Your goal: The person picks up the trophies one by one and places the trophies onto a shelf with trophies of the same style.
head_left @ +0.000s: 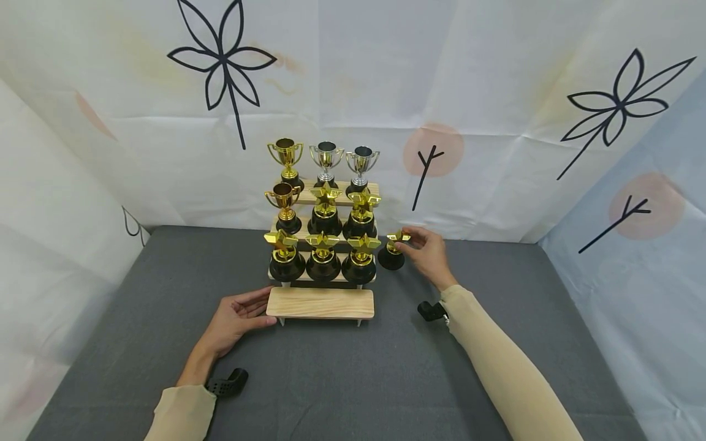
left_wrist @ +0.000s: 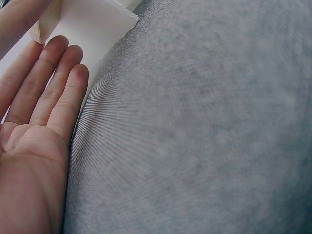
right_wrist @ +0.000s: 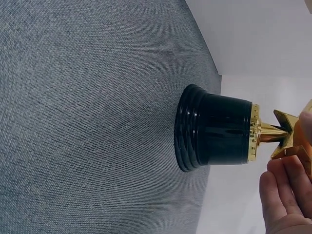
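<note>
My right hand (head_left: 430,254) pinches a gold star trophy (head_left: 391,257) with a black base by its star, just right of a tiered wooden stand (head_left: 320,303). In the right wrist view the trophy's black base (right_wrist: 214,130) is upright relative to the grey cloth; whether it touches the cloth I cannot tell. At the left end of the stand's lowest step is my left hand (head_left: 237,321), its fingers (left_wrist: 44,87) nearly straight. Its thumb lies by the step's front corner. Star trophies (head_left: 323,260) line the tier above that step.
Behind them, the middle tier holds a bronze-coloured cup (head_left: 285,208) and two star trophies (head_left: 325,214). On the top tier stand a gold cup (head_left: 287,159) and two silver cups (head_left: 361,165). A grey cloth (head_left: 342,380) covers the table, with a patterned curtain (head_left: 364,73) behind.
</note>
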